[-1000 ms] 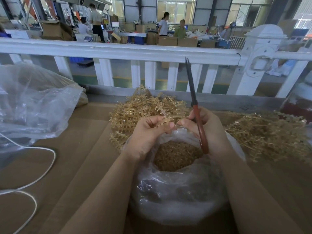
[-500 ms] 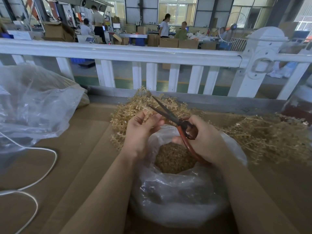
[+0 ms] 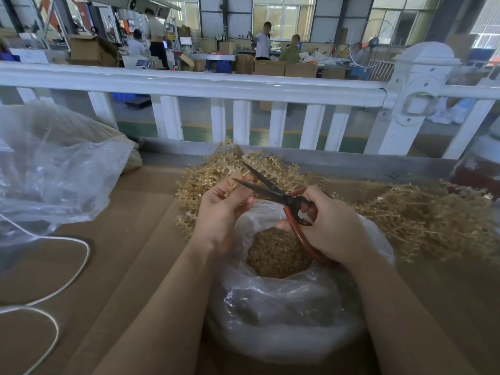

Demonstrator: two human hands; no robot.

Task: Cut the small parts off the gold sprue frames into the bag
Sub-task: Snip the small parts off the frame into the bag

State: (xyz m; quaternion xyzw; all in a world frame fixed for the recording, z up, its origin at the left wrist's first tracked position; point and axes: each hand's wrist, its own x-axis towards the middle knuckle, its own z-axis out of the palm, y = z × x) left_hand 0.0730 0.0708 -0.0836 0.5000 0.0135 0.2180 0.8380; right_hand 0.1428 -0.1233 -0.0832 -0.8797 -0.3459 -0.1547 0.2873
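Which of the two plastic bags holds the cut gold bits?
The bag under the hands: its open mouth shows a heap of gold bits. The left bag lies crumpled and looks mostly empty.

A factory floor, shown by stacked cardboard boxes (image 3: 270,67), workers at benches (image 3: 213,56), and machines beyond a white railing (image 3: 189,85).

head-worn view, facing forward and down
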